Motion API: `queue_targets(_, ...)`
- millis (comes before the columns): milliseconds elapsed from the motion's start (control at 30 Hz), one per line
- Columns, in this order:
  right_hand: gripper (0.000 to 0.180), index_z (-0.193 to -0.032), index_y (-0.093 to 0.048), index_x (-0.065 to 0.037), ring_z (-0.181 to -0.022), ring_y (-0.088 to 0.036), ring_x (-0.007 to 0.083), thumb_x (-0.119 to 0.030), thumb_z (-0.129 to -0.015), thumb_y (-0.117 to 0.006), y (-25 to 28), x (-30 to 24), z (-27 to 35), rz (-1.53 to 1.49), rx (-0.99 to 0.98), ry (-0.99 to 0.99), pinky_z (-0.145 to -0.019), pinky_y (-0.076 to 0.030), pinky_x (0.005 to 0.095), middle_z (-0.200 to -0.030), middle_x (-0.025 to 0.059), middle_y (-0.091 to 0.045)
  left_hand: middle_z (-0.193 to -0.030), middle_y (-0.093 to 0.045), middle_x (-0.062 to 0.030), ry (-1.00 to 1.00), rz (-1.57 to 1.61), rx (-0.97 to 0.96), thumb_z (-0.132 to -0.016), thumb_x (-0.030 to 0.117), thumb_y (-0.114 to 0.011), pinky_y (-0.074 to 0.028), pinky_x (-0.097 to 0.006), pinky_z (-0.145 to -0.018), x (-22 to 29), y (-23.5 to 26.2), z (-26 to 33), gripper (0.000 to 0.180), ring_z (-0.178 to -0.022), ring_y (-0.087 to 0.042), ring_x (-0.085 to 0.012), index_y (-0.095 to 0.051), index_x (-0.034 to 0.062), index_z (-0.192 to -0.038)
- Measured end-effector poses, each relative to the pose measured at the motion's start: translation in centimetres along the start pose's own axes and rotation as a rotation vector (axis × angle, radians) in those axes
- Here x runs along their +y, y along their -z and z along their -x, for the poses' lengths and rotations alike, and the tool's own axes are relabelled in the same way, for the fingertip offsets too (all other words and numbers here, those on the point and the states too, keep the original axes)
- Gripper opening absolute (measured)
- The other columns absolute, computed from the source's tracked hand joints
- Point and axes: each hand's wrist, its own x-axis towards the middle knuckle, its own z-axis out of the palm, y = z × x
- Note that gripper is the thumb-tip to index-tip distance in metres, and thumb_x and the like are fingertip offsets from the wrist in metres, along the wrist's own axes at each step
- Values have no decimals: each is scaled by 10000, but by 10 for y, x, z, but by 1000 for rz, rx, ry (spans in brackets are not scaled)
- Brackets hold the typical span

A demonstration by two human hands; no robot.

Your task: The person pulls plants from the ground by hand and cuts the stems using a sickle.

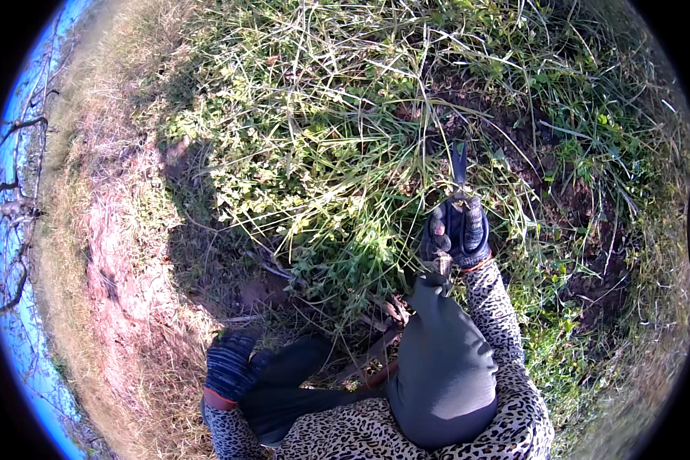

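My right hand, in a dark knitted glove with an orange cuff, is closed around what look like shears. Their narrow dark blades point away from me into the grass; a dark handle loop seems to show at the palm. Long green and pale grass stems spread to the left of the blades, some crossing close to them. My left hand, in a matching striped glove, lies over my bent left leg with nothing visible in it. Its fingertips are partly in shade.
Leafy low plants grow in front of my knees. Brown soil shows through at the right. A reddish dry strip runs along the left, past my shadow. Bare branches stand against the sky. My right knee rises beside the right forearm.
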Motion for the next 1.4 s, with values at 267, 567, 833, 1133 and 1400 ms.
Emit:
queue_targets(267,481,-1246,-526,-120,-546,-490,44,-506,-964,-480,11,24,7,517,117,-555,-388,-364,170,-746,-15,-559,-1094,-663,-146,17,-22,-16,-816,307,-698,-457,-444,-924,4,0,-3,420,-1026,-614,-328,-636,67,-1155)
queue_targets(567,649,-727,-560,17,-344,-411,106,-600,-912,-485,-16,-27,56,181,-270,-29,-353,-328,224,-523,34,-496,-1115,-655,-155,-6,-8,-8,-833,307,-679,-447,-454,-938,2,4,0,415,-1044,-611,-333,-632,62,-1166)
queue_targets(833,386,-1036,-528,-85,-370,-457,97,-460,-978,-458,46,-30,19,600,159,-242,-335,-366,208,-596,20,-527,-1111,-655,-160,-2,2,-1,-822,296,-695,-464,-452,-913,-3,-5,1,419,-1033,-617,-336,-631,60,-1163)
queue_targets(1133,346,-972,-551,-115,-433,-513,129,-460,-941,-544,70,0,-6,315,118,-330,-356,-426,235,-664,50,-580,-1085,-669,-155,-12,-19,-34,-812,284,-704,-467,-442,-916,3,-5,-9,413,-1016,-630,-326,-635,62,-1154)
queue_targets(1400,307,-943,-549,-137,-401,-500,169,-445,-948,-541,34,1,-4,-18,46,-261,-352,-435,258,-698,95,-596,-1087,-669,-159,0,-16,-23,-811,291,-703,-469,-439,-915,5,-3,-8,408,-1021,-631,-327,-641,66,-1145)
